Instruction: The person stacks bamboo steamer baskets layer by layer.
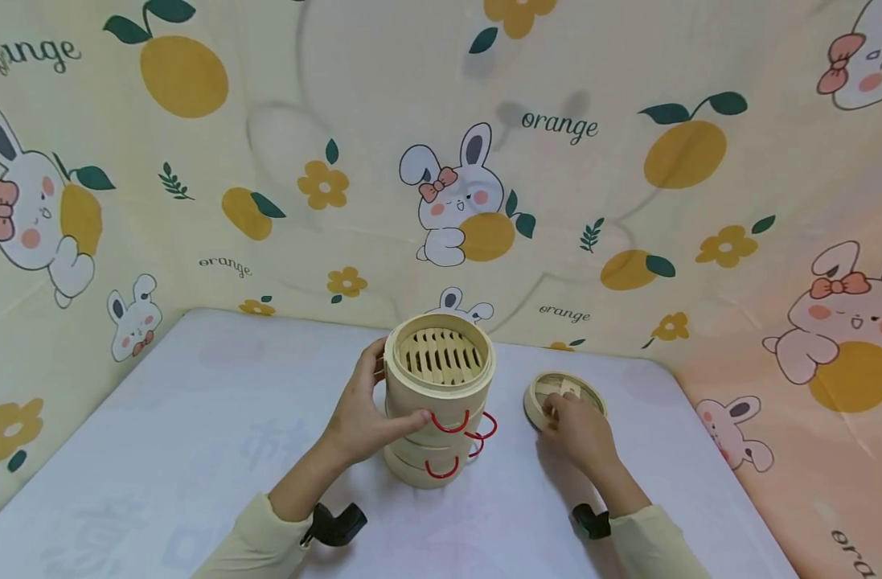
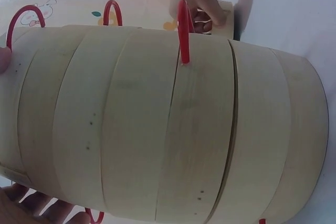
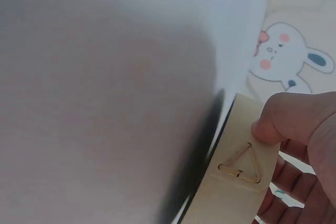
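Observation:
A tall stack of round bamboo steamers stands on the table, its slatted top layer uncovered. Red loop handles stick out of its sides. My left hand grips the stack's upper part from the left, thumb across the front and fingers around the far side. To the right of the stack is the round bamboo lid. My right hand pinches the lid's side wall; in the right wrist view the thumb presses beside a triangular stitch, with the other fingers on the opposite face.
A white-covered table spreads under everything. Behind it and on both sides hangs a cloth printed with rabbits and oranges. Black wrist straps are worn near both sleeves.

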